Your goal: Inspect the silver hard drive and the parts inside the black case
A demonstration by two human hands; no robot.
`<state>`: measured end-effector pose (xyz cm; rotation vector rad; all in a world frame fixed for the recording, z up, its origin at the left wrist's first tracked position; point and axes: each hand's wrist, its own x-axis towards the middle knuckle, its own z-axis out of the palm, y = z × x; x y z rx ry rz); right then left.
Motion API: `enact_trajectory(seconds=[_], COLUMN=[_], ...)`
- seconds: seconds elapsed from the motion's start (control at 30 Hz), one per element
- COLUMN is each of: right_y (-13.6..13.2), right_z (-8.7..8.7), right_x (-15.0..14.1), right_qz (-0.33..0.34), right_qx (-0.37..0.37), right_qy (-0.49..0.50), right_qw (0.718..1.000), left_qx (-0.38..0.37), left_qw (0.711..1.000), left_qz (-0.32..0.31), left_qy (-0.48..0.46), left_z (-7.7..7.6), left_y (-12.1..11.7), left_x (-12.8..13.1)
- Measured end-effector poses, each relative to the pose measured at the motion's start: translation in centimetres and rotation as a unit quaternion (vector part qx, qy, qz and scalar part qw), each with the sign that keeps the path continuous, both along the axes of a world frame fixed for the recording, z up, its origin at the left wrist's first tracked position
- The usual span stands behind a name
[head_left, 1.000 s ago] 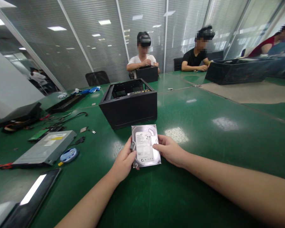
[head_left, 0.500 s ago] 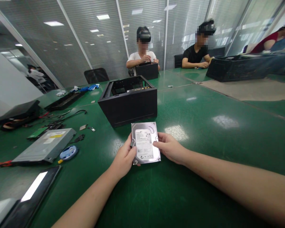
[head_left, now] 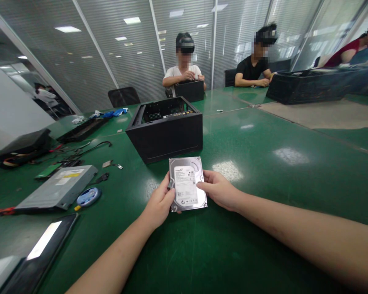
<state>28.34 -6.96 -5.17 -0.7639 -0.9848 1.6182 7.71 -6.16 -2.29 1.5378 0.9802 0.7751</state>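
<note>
A silver hard drive (head_left: 186, 183) with a white printed label faces up toward me, held between both hands over the green table (head_left: 251, 249). My left hand (head_left: 160, 203) grips its left edge, thumb on the top face and fingers mostly hidden underneath. On the opposite edge, my right hand (head_left: 219, 189) closes with its thumb near the label. Just beyond the drive stands a black computer case (head_left: 168, 141), its top side open and a perforated panel showing inside.
On the left lie a grey optical drive (head_left: 59, 188), a blue round object (head_left: 88, 197), a green circuit board (head_left: 49, 170), cables and a dark panel (head_left: 49, 249). Across the table, people sit by other black cases (head_left: 306, 87). A brown sheet (head_left: 322, 114) lies at right.
</note>
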Motion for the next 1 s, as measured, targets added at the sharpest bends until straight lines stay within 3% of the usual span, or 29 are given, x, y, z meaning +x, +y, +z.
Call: enact_trajectory(seconds=[1.0], right_y=[-0.09], right_z=[0.24], right_x=[-0.21], right_qz=[0.010], right_qx=[-0.002], right_qy=[0.007], right_qw=[1.000], left_qx=[-0.039], left_qw=[0.998], left_qz=[-0.031], left_qy=[-0.045], left_z=[-0.56], left_y=[0.37], left_x=[-0.61])
